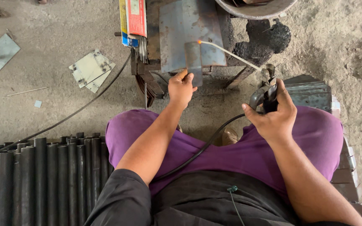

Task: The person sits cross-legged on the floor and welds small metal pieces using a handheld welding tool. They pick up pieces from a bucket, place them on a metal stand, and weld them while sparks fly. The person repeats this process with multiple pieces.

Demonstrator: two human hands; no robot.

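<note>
Welding a small steel strip against a larger plate.
Left hand (181, 88) pinches the strip (193, 62) by its lower edge, upright on the plate (189, 33); right hand (273, 117) clenches the electrode holder (266, 94), its rod (229, 53) tip glowing at the strip's top corner. Bare concrete floor (55, 92) lies leftward.

pipes: a row of dark round pipes (42, 180) lies at 8 o'clock.
flat plates: small grey metal plates (91, 70) sit on the floor at 10 o'clock.
lone plate: one more grey plate (0, 53) lies far out at 10 o'clock.
box: a red and yellow box of rods (133, 21) stands at 12 o'clock.
bowl: a round bowl (256, 8) pokes in at 1 o'clock.
stack: dark metal sheets (311, 92) are piled at 3 o'clock.
</note>
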